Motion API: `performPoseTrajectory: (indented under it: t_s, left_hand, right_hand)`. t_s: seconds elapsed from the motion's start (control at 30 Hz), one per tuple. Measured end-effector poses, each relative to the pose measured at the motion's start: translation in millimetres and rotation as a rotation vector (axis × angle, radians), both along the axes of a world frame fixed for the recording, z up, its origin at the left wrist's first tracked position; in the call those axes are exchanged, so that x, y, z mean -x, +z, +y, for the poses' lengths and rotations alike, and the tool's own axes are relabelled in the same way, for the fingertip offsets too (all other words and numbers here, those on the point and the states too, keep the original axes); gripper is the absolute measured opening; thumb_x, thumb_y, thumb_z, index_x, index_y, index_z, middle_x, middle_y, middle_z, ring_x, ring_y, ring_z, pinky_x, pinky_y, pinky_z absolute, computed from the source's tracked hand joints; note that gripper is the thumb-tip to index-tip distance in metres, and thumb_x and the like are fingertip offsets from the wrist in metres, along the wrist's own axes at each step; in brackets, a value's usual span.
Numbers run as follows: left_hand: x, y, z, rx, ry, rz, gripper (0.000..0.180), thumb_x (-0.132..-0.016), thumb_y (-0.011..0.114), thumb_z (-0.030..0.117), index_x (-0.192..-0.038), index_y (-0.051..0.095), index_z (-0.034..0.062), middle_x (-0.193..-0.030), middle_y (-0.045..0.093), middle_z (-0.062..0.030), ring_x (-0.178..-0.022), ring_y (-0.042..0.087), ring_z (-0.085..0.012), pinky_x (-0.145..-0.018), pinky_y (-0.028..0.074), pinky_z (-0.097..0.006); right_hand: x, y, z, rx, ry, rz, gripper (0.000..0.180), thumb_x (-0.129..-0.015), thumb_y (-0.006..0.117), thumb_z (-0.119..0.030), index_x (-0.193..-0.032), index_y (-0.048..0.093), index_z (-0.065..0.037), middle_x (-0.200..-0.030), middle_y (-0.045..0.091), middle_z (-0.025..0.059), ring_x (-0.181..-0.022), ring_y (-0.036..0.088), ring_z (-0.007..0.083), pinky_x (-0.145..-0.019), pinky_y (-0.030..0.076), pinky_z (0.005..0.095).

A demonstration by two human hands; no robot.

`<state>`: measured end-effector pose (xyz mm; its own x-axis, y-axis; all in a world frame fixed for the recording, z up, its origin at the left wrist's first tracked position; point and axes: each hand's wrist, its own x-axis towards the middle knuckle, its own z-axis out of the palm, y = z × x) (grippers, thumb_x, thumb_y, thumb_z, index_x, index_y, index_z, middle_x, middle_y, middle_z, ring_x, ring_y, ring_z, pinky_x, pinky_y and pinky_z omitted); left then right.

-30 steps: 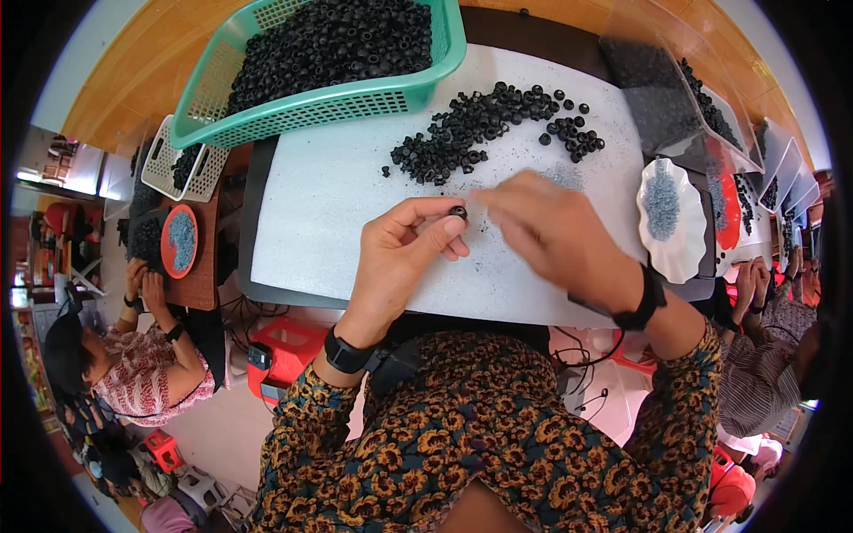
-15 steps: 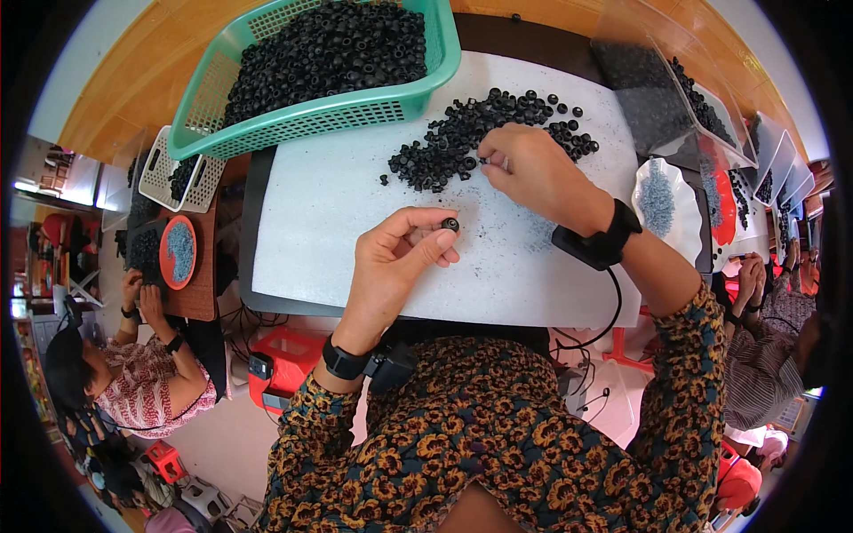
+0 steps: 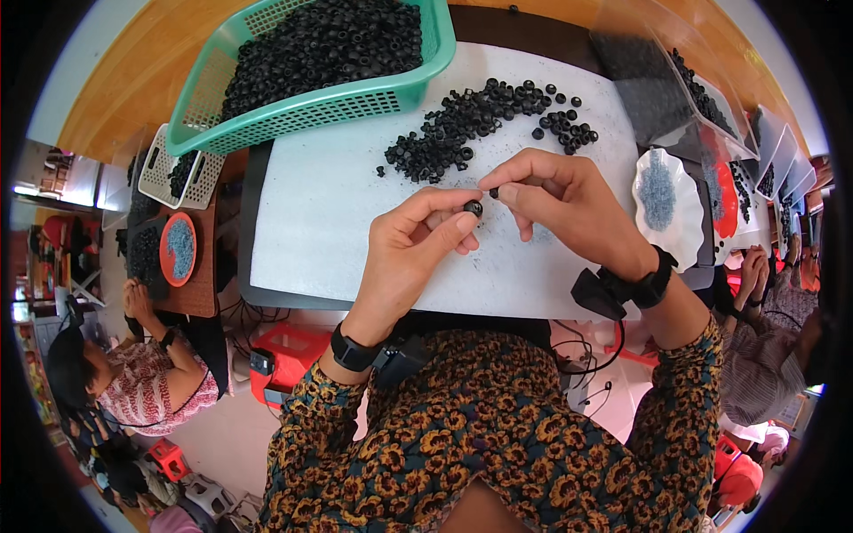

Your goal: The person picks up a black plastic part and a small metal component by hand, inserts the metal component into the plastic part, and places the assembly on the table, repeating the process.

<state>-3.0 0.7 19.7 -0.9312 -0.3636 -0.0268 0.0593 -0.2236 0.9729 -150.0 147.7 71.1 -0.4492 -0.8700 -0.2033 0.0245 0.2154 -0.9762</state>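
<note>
My left hand (image 3: pixel 407 247) is closed in a pinch on a small round black cap (image 3: pixel 473 209) with a hollow opening, held above the white sheet (image 3: pixel 311 222). Close beside it, my right hand (image 3: pixel 577 209) pinches a smaller black piece (image 3: pixel 494 192) between thumb and forefinger; its exact shape is too small to tell. The two hands' fingertips nearly meet. Just beyond them lies a loose pile of black caps (image 3: pixel 444 133), with a smaller cluster of black parts (image 3: pixel 569 131) to its right.
A green basket (image 3: pixel 284 124) full of black parts stands at the far left. To the right sits a white scalloped dish (image 3: pixel 684 209) of blue-grey bits, near a clear bin (image 3: pixel 711 115). Other people work at both sides; a red stool (image 3: pixel 289 351) stands below left.
My right hand has come back from the pile toward my left hand, with a small black piece in its fingertips. My left hand has shifted slightly right and up, still holding its cap.
</note>
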Motion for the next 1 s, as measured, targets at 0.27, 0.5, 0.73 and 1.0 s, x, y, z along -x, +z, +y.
performPoseTrajectory:
  t_s: [0.27, 0.5, 0.73, 1.0]
  left_hand:
    - [5, -3, 2, 0.027, -0.041, 0.065, 0.022, -0.093, 0.062, 0.004, -0.114, 0.066, -0.0014, -0.099, 0.059, -0.006, -0.079, 0.062, -0.0105, -0.071, 0.05, -0.023]
    - [7, -2, 4, 0.035, -0.063, 0.071, 0.022, -0.093, 0.061, 0.004, -0.114, 0.065, -0.0017, -0.099, 0.059, -0.0052, -0.079, 0.062, -0.0111, -0.071, 0.05, -0.023]
    - [7, -2, 7, 0.054, -0.059, 0.067, 0.025, -0.089, 0.064, -0.002, -0.115, 0.065, -0.0014, -0.1, 0.058, -0.0047, -0.082, 0.061, -0.0101, -0.072, 0.051, -0.022]
    - [4, 5, 5, 0.002, -0.055, 0.012, 0.022, -0.089, 0.065, -0.001, -0.112, 0.063, 0.0, -0.105, 0.058, -0.0047, -0.088, 0.061, -0.0097, -0.074, 0.051, -0.022]
  right_hand:
    - [-11, -12, 5, 0.122, -0.051, 0.196, 0.014, -0.086, 0.061, -0.003, -0.098, 0.064, 0.002, -0.07, 0.06, -0.0007, -0.061, 0.051, 0.0023, -0.053, 0.041, 0.0199]
    - [-12, -13, 6, 0.118, -0.047, 0.296, 0.012, -0.083, 0.065, -0.003, -0.094, 0.063, 0.002, -0.068, 0.06, 0.0018, -0.059, 0.052, 0.0044, -0.053, 0.043, 0.0217]
    - [-7, -14, 6, 0.102, -0.018, 0.24, 0.013, -0.086, 0.067, -0.006, -0.096, 0.064, 0.001, -0.073, 0.064, 0.0031, -0.061, 0.055, 0.007, -0.054, 0.045, 0.0227]
    - [10, -5, 7, 0.017, 0.063, -0.241, 0.021, -0.089, 0.071, -0.016, -0.101, 0.063, -0.002, -0.088, 0.066, 0.0046, -0.065, 0.06, 0.0075, -0.056, 0.049, 0.0205]
